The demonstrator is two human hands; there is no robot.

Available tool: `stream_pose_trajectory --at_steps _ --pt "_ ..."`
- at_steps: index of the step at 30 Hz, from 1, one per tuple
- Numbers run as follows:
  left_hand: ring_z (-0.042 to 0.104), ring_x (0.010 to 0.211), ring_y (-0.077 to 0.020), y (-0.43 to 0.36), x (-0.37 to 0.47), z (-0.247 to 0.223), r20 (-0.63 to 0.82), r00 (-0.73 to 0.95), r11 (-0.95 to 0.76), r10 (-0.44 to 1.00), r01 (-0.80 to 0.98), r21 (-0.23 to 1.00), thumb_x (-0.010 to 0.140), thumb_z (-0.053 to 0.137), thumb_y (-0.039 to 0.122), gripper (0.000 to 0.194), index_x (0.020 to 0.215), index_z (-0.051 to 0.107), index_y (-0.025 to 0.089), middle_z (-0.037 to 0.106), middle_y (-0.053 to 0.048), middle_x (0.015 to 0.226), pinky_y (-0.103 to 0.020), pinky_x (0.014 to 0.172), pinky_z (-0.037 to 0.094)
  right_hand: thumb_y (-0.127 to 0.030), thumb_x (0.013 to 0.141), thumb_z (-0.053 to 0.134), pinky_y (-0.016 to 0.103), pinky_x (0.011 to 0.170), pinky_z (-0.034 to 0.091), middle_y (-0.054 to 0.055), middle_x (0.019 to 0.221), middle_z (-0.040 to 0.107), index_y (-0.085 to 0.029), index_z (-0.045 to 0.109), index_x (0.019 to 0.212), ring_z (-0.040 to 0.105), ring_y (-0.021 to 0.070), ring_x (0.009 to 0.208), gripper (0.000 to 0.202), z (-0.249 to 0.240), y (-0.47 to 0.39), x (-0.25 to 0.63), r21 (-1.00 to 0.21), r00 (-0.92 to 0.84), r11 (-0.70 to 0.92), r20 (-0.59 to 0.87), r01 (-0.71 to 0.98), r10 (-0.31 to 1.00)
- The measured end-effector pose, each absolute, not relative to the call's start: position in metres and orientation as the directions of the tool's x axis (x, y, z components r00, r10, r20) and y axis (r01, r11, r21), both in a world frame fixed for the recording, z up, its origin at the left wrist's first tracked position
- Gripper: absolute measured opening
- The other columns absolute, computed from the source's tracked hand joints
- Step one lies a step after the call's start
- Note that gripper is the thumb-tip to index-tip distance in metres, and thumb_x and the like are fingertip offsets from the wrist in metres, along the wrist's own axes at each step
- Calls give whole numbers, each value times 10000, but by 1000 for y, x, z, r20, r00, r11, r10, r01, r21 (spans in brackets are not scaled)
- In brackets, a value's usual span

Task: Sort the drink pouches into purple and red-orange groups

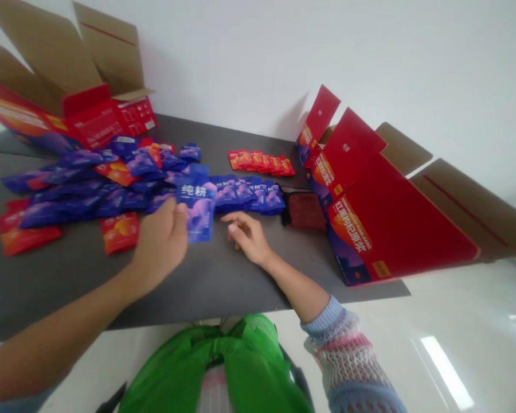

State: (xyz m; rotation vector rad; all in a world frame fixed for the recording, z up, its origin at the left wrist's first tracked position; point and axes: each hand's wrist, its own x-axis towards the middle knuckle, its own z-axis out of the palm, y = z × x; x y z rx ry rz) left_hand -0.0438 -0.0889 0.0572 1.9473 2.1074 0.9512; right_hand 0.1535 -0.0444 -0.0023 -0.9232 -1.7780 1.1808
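Note:
Between the thumb and fingers of my left hand (pixel 163 241) is a blue and purple sachet (pixel 198 209), held upright above the table with its printed face toward me. My right hand (pixel 247 235) holds nothing; its index finger stretches out and the others curl loosely. Just beyond that hand lies an overlapping row of blue sachets (pixel 245 194). A shorter row of red sachets (pixel 260 162) lies farther back. To the left spreads a loose heap of blue sachets (pixel 81 186), with several red ones mixed in and around it.
On the right stands an open red carton (pixel 370 212) with raised flaps, overhanging the table edge. Beside it lies a dark reddish-brown pouch-like item (pixel 306 211). Another open carton (pixel 98 117) stands at the back left. All rest on a dark grey table (pixel 223 287) against a white wall.

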Motion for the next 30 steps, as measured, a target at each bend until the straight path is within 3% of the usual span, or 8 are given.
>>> stream_pose_trajectory --at_steps 3,5,10,14,17,20,25,30 --pt "594 667 -234 -64 -10 32 369 -105 -103 923 859 501 992 273 410 350 898 531 193 593 -70 694 -318 622 330 -635 794 650 205 428 415 -51 640 576 -208 582 967 511 97 484 466 -10 -39 150 -988 -531 145 90 62 843" --pt "615 710 -250 -51 4 16 422 -57 -181 905 846 501 986 321 408 333 948 560 180 617 -89 718 -326 655 360 -636 741 710 202 394 383 -56 592 571 -204 554 865 480 85 424 475 -14 -32 152 -990 -508 121 69 71 859" --pt "603 735 -259 -28 20 -11 467 -63 -285 882 718 635 968 351 462 359 1089 546 186 626 -101 778 -368 700 427 -579 865 625 210 381 331 -59 461 498 -215 518 699 420 88 346 414 -16 -17 162 -968 -330 209 155 137 931" --pt "532 686 -211 -21 23 -28 389 -11 -334 921 488 807 984 260 515 397 962 537 231 536 -47 715 -339 658 451 -534 910 605 207 416 334 -52 453 497 -214 514 651 438 94 367 422 -17 -13 164 -920 -320 335 260 205 911" --pt "490 643 -177 -25 20 -36 354 98 -364 930 369 855 977 263 585 453 915 541 233 507 -24 702 -293 577 421 -555 941 555 199 456 352 -50 448 508 -203 537 657 458 93 380 454 -19 -14 164 -900 -404 379 272 214 873" --pt "475 598 -150 -28 17 -40 405 1 -387 914 296 873 972 335 589 422 877 525 224 493 -2 668 -260 530 402 -612 964 474 193 512 381 -55 430 505 -190 588 705 493 98 406 509 -20 -12 166 -894 -424 379 255 238 869" --pt "509 597 -121 -25 22 -44 423 -194 -380 885 225 897 915 533 516 331 839 537 194 536 15 670 -216 543 425 -622 961 476 185 608 367 -13 572 630 -170 647 698 611 112 592 550 -12 -5 172 -747 -382 426 246 511 891" --pt "488 516 -87 -22 22 -43 378 -108 -373 919 68 925 870 632 480 307 919 565 185 570 29 667 -184 490 413 -561 977 499 192 635 348 5 700 699 -185 681 767 656 134 706 468 0 -9 174 -627 -374 430 230 649 899"
